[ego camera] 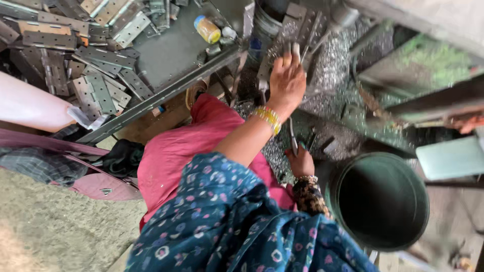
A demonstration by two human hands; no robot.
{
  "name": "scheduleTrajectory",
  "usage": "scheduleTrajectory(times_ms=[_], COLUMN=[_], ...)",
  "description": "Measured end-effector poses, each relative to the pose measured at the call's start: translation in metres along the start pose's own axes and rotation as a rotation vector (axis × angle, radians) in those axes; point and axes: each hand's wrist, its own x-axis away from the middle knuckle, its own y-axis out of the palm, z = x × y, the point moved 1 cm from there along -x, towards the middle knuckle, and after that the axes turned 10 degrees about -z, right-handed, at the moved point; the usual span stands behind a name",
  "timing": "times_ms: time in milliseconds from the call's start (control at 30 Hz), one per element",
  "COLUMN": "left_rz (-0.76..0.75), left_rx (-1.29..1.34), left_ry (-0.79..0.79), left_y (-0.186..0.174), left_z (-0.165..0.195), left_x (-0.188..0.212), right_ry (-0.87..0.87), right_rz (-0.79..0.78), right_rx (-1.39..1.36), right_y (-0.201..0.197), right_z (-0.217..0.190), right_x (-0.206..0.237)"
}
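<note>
Shavings cover the bench, so keep your left hand (286, 80) spread flat on the hinges (297, 31) while your right hand (301, 161) pinches that strip (293, 137) firmly.

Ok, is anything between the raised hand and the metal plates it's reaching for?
Nothing visible. The left hand already has its fingertips on the metal plates. The right hand sits lower, clear of that path, holding a thin metal strip.

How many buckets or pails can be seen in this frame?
2. A large dark green bucket stands at lower right, open and empty. Part of a grey metal pail shows at top centre, above the metal shavings. Others may be hidden by the clutter.
</note>
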Motion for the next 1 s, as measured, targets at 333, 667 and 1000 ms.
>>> scheduleTrajectory(times_ms=[333, 667, 1000], left_rz=[0.097, 0.047, -0.108], left_rx=[-0.021, -0.056, -0.022], left_ry=[0.026, 0.006, 0.006], left_y=[0.017, 0.006, 0.012], left_z=[0.002, -0.002, -0.01], left_x=[-0.015, -0.035, -0.043], right_ry=[0.078, 0.056, 0.053], right_rz=[-0.046, -0.012, -0.071], right_rx=[0.067, 0.198, 0.123], right_y=[-0.019, -0.028, -0.04], right_z=[0.002, 0.017, 0.003], right_x=[0.001, -0.005, 0.001])
